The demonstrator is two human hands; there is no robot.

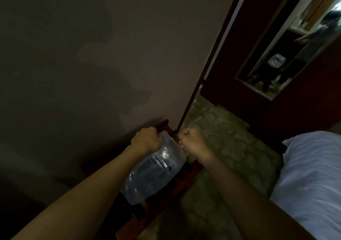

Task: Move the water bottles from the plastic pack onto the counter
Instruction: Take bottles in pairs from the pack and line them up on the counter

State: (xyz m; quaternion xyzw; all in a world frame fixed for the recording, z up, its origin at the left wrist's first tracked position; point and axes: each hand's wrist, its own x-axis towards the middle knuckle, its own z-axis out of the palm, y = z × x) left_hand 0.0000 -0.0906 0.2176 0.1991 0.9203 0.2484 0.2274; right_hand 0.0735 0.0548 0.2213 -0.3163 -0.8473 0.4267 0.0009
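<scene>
A clear plastic pack [155, 173] of water bottles lies on a dark reddish counter [164, 201] against the wall. The bottles inside show only as dim shapes through the wrap. My left hand [146, 139] grips the plastic at the pack's far left corner. My right hand [191, 143] is curled into a fist and pinches the plastic at the far right corner. Both forearms reach in from the bottom of the view.
A plain grey wall [92, 55] fills the left. To the right are a patterned floor [225, 147], a bed with pale sheets [313, 175], and a dark wardrobe with a mirror [287, 55] that reflects the pack.
</scene>
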